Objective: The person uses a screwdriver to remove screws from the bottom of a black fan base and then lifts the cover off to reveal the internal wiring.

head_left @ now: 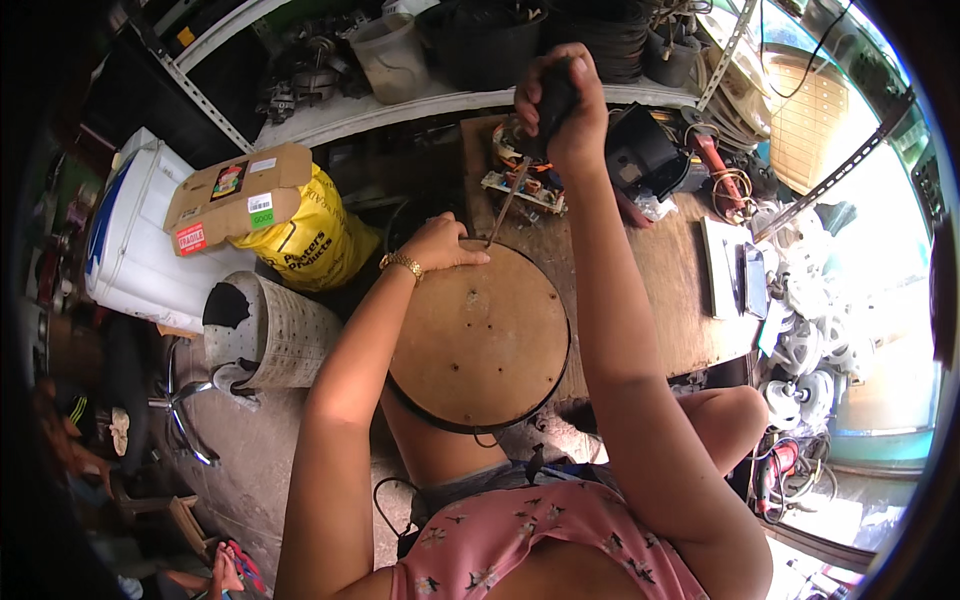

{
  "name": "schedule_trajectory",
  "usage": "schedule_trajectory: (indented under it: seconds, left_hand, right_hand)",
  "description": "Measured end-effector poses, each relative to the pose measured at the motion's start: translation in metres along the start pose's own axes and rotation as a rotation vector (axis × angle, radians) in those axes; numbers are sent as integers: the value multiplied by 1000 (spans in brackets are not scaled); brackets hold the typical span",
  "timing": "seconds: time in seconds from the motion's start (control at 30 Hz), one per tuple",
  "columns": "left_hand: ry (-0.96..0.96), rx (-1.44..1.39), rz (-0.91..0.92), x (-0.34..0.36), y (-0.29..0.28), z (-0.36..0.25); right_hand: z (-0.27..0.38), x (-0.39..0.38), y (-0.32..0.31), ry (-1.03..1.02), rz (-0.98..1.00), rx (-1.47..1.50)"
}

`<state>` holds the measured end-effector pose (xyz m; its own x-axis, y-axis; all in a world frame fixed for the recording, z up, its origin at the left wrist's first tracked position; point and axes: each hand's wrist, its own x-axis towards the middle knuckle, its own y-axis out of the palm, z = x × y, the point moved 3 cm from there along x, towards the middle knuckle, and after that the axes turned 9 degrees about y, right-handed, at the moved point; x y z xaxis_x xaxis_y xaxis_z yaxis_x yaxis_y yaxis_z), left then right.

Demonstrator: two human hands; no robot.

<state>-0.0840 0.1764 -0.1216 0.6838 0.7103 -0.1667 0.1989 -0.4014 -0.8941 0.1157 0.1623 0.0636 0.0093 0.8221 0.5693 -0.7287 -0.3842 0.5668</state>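
A round wooden board (480, 340) with a black rim and several small holes lies tilted over my lap and the table's near edge. My left hand (445, 246) grips its far left rim, with the thumb lying on the wood. Raised above the table, my right hand (570, 105) is closed around the black handle of a screwdriver (515, 195). Its long thin shaft slants down to the board's far rim, and the tip is close to my left fingers. What the tip touches is too small to tell.
Beyond the board, a circuit board with wires (525, 188) lies on the wooden table (655, 290). A phone (754, 280) rests at the table's right side. To the left are a pale perforated drum (300, 325), a yellow bag (325, 235) and a cardboard box (240, 195). A loaded shelf (450, 103) spans the back.
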Motion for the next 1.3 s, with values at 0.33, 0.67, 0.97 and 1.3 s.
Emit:
schedule_trajectory:
  seconds: [0.33,0.67,0.97,1.3]
  left_hand:
    - [-15,-15,16,-4,-6,-5]
    - [36,16,-33,-7,-4,-5]
    - [81,13,-35,-3,-5,-10]
    - [65,9,-4,-2,-5,-10]
  right_hand:
    - [4,-11,5,20,-165,-278]
    - [-10,-9,12,-183,-283,-347]
    - [5,-1,-8,148,-214,-111]
    - [-2,-4,12,-361,-450,-765]
